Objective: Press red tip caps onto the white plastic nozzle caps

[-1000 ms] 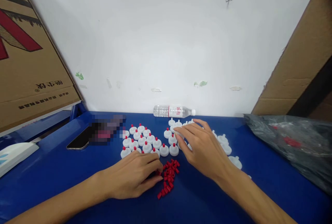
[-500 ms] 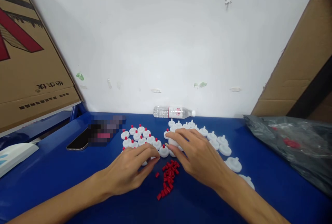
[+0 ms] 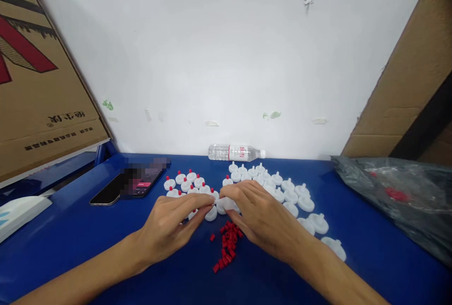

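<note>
Between thumb and fingers, my right hand (image 3: 261, 213) grips a white round plastic piece with a spout (image 3: 230, 204), tilted over on its side. My left hand (image 3: 173, 225) is pinched closed right beside it, at the spout end; whatever its fingertips hold is hidden. Just below both hands lies a pile of small red caps (image 3: 229, 241), with one loose red cap (image 3: 212, 237) to its left. Behind my left hand stand several white pieces with red caps on their spouts (image 3: 186, 185). Several bare-spouted white pieces (image 3: 290, 196) spread behind and beyond my right hand.
A clear plastic bottle (image 3: 236, 152) lies against the white wall. Two phones (image 3: 106, 191) rest at the left, near a white device (image 3: 21, 213). A grey plastic bag (image 3: 391, 196) covers the right side of the blue table (image 3: 169, 284). Cardboard (image 3: 402, 79) stands on both sides.
My hands have come together over the white pieces. The right hand has moved slightly left and down with its white piece, close to my left fingertips.
</note>
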Demonstrator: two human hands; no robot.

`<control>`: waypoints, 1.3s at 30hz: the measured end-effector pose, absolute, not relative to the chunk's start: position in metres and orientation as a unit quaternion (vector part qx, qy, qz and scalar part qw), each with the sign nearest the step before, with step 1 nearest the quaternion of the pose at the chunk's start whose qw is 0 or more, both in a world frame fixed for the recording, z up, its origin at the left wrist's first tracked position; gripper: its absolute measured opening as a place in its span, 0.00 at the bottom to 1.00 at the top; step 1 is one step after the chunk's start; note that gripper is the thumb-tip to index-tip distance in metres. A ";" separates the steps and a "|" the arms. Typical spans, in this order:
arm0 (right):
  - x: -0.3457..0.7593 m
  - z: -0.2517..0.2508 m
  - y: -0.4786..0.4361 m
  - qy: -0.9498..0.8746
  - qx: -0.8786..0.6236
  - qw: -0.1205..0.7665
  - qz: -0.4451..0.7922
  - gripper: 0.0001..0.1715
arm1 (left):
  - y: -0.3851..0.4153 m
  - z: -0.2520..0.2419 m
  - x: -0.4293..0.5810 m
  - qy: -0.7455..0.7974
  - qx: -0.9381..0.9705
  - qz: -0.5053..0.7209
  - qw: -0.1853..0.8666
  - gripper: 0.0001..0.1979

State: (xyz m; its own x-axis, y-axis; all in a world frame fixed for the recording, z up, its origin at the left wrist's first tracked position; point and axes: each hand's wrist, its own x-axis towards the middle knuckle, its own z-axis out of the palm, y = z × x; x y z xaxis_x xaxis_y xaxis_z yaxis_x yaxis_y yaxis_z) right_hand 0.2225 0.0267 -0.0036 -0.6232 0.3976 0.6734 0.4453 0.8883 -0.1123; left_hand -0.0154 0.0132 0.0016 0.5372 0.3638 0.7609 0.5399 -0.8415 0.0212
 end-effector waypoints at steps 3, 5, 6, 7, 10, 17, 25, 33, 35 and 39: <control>0.222 -0.002 0.026 -0.899 -0.215 0.379 -0.050 0.20 | 0.015 0.000 -0.017 -0.262 -0.869 -0.404 0.118 0.11; 0.221 -0.001 0.025 -0.895 -0.204 0.393 -0.057 0.17 | 0.016 -0.001 -0.018 -0.269 -0.864 -0.408 0.122 0.11; 0.221 -0.001 0.024 -0.892 -0.201 0.400 -0.058 0.16 | 0.017 -0.002 -0.019 -0.275 -0.861 -0.411 0.123 0.10; 0.220 -0.001 0.023 -0.890 -0.200 0.406 -0.058 0.15 | 0.019 -0.002 -0.020 -0.278 -0.858 -0.414 0.125 0.10; 0.218 -0.001 0.021 -0.882 -0.207 0.419 -0.053 0.10 | 0.022 -0.003 -0.023 -0.277 -0.857 -0.415 0.129 0.08; 0.213 -0.002 0.017 -0.880 -0.205 0.426 -0.042 0.07 | 0.025 -0.006 -0.027 -0.266 -0.881 -0.364 0.141 0.09; 0.206 -0.006 0.010 -0.872 -0.218 0.437 -0.029 0.06 | 0.022 -0.002 -0.028 -0.260 -0.916 -0.302 0.047 0.09; 0.207 -0.015 0.010 -0.888 -0.206 0.409 -0.025 0.12 | 0.019 -0.005 -0.025 -0.254 -0.931 -0.258 -0.041 0.12; 0.207 -0.015 0.010 -0.884 -0.207 0.418 -0.025 0.11 | 0.019 -0.005 -0.024 -0.254 -0.927 -0.271 -0.044 0.11; 0.206 -0.009 0.008 -0.872 -0.210 0.441 -0.033 0.08 | 0.016 -0.001 -0.025 -0.252 -0.910 -0.329 0.011 0.09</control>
